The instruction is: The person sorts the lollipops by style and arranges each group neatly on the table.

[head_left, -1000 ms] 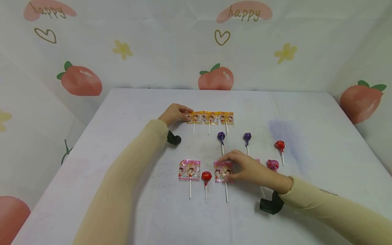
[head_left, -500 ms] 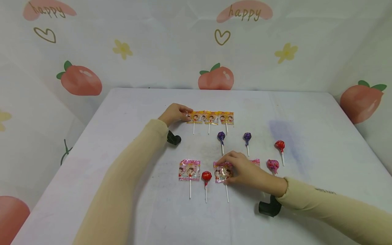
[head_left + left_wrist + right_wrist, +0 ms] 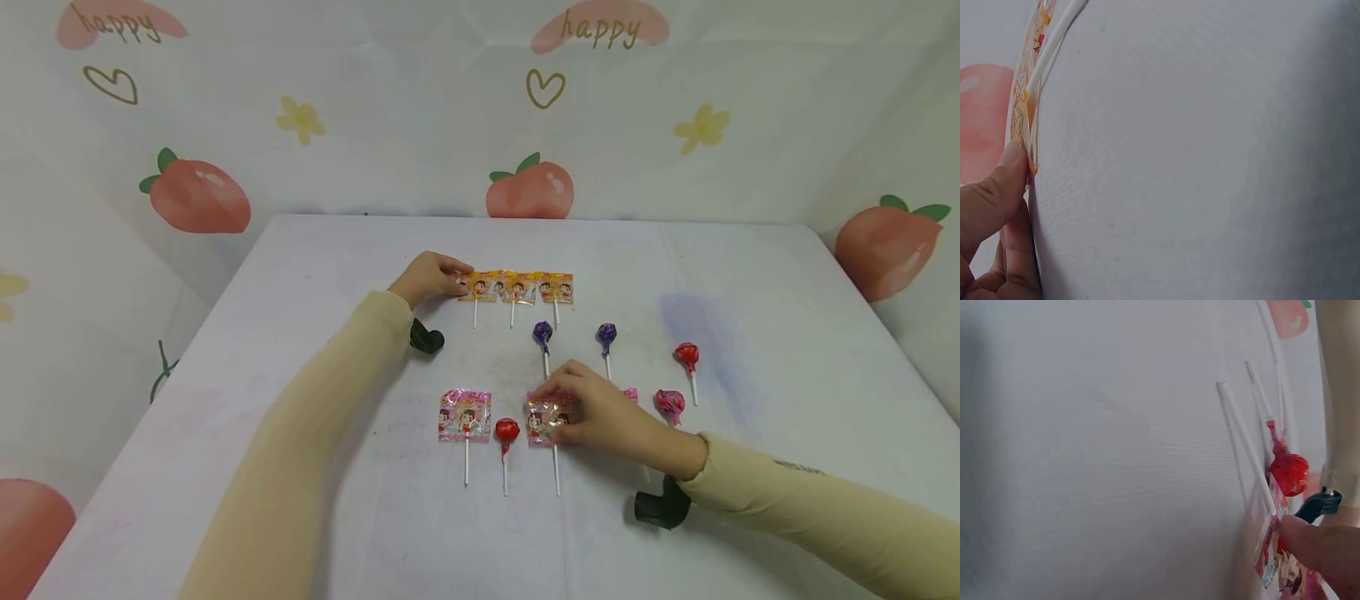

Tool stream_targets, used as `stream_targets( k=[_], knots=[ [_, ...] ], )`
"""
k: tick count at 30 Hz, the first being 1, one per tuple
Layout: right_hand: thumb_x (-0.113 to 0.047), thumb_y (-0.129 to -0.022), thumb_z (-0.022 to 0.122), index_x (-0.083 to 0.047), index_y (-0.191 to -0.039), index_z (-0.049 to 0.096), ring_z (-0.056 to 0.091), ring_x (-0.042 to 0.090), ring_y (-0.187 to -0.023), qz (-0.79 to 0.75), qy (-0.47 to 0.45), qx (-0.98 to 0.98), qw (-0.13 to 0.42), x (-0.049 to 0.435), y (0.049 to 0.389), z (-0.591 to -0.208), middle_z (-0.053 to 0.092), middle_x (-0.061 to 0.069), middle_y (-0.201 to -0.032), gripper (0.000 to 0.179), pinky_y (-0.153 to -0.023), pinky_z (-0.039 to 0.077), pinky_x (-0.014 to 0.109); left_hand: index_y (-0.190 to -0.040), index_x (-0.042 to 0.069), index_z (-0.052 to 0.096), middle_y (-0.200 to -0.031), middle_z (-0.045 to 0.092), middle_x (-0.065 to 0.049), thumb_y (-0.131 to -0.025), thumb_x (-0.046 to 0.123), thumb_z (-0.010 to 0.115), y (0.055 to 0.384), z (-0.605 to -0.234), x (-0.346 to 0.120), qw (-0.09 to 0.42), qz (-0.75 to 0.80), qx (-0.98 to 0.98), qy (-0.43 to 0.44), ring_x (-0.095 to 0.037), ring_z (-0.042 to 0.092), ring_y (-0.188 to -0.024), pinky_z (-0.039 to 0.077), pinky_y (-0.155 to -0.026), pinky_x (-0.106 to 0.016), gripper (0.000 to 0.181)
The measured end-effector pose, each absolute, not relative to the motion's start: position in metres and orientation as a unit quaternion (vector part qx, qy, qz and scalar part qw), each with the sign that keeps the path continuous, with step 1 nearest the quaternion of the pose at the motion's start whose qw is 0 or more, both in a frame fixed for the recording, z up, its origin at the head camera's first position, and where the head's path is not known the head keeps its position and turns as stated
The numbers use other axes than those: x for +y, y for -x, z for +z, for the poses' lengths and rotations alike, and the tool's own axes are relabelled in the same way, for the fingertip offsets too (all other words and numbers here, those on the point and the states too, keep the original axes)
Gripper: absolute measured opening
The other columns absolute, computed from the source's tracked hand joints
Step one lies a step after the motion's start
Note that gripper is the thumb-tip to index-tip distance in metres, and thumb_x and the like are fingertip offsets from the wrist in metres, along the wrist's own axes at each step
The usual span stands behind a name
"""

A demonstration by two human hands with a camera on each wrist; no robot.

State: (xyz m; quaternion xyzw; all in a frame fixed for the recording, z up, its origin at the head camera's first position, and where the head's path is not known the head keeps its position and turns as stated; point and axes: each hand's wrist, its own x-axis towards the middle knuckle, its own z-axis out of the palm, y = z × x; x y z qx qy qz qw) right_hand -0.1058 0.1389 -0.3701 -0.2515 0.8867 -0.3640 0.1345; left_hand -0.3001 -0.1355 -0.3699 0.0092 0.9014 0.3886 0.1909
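In the head view, my left hand (image 3: pixel 429 279) pinches the left edge of an orange-wrapped flat lollipop (image 3: pixel 480 287), the first of three in a row. The left wrist view shows the thumb (image 3: pixel 999 190) on its clear wrapper. My right hand (image 3: pixel 611 421) holds a pink-wrapped flat lollipop (image 3: pixel 542 421) by the wrapper between thumb and fingers, its white stick pointing toward me. Left of it lie a round red lollipop (image 3: pixel 507 430) and another pink-wrapped flat lollipop (image 3: pixel 465 417). A further pink wrapper (image 3: pixel 631 395) is mostly hidden behind the right hand.
Two purple lollipops (image 3: pixel 543 332) lie between the rows on the white table (image 3: pixel 420 533). At the right are a red lollipop (image 3: pixel 687 355) and a round pink one (image 3: pixel 669 403). A black wrist camera (image 3: pixel 663 505) hangs beneath each forearm. A peach-print cloth (image 3: pixel 390 125) stands behind.
My right hand shifts slightly, and the pink-wrapped lollipop's wrapper moves a little to the right with it. My left hand stays on the orange-wrapped lollipop.
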Motion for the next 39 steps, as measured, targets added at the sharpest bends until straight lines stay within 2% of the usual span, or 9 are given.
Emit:
stream_targets(
  k=[7, 18, 29, 33, 35, 39],
  knots=[
    [0.0, -0.075, 0.08, -0.017, -0.11, 0.07, 0.05, 0.02, -0.098, -0.395, 0.235, 0.877, 0.138, 0.14, 0.106, -0.364, 0.057, 0.004, -0.114, 0.04, -0.072, 0.05, 0.022, -0.127, 0.019, 0.066, -0.119, 0.056, -0.006, -0.084, 0.016, 0.077, 0.3, -0.369, -0.135, 0.194, 0.39, 0.9, -0.005, -0.02, 0.043, -0.107, 0.034, -0.099, -0.036, 0.044],
    [-0.012, -0.077, 0.082, -0.015, -0.114, 0.068, 0.052, 0.017, -0.091, -0.401, 0.234, 0.871, 0.159, 0.144, 0.109, -0.357, 0.063, 0.004, -0.115, 0.04, -0.072, 0.048, 0.023, -0.127, 0.018, 0.066, -0.117, 0.056, -0.005, -0.084, 0.016, 0.076, 0.3, -0.37, -0.135, 0.193, 0.389, 0.9, -0.007, -0.019, 0.044, -0.106, 0.035, -0.097, -0.035, 0.044],
    [-0.016, -0.077, 0.082, -0.018, -0.117, 0.067, 0.061, 0.017, -0.088, -0.416, 0.196, 0.874, 0.16, 0.152, 0.116, -0.327, 0.063, 0.004, -0.12, 0.043, -0.073, 0.052, 0.024, -0.126, 0.019, 0.067, -0.114, 0.055, -0.005, -0.085, 0.016, 0.076, 0.302, -0.371, -0.135, 0.188, 0.387, 0.903, -0.01, -0.019, 0.043, -0.105, 0.034, -0.096, -0.035, 0.042],
    [-0.013, -0.078, 0.08, -0.016, -0.118, 0.065, 0.063, 0.018, -0.084, -0.447, 0.195, 0.86, 0.148, 0.159, 0.123, -0.314, 0.064, 0.004, -0.121, 0.043, -0.07, 0.053, 0.026, -0.125, 0.019, 0.067, -0.11, 0.055, -0.005, -0.085, 0.017, 0.076, 0.303, -0.372, -0.136, 0.186, 0.384, 0.904, -0.012, -0.019, 0.043, -0.104, 0.034, -0.095, -0.034, 0.041],
    [-0.013, -0.08, 0.079, -0.014, -0.119, 0.064, 0.061, 0.016, -0.078, -0.463, 0.197, 0.854, 0.135, 0.163, 0.127, -0.307, 0.064, 0.005, -0.119, 0.042, -0.067, 0.051, 0.025, -0.125, 0.019, 0.068, -0.109, 0.055, -0.005, -0.084, 0.017, 0.076, 0.303, -0.372, -0.136, 0.185, 0.381, 0.906, -0.014, -0.019, 0.043, -0.103, 0.034, -0.095, -0.034, 0.041],
    [-0.01, -0.081, 0.077, -0.007, -0.119, 0.062, 0.063, 0.011, -0.079, -0.507, 0.198, 0.833, 0.098, 0.169, 0.139, -0.292, 0.065, 0.005, -0.111, 0.041, -0.068, 0.054, 0.025, -0.125, 0.02, 0.067, -0.111, 0.055, -0.005, -0.084, 0.018, 0.076, 0.303, -0.373, -0.136, 0.184, 0.38, 0.906, -0.013, -0.019, 0.043, -0.105, 0.034, -0.097, -0.035, 0.042]
  ],
)
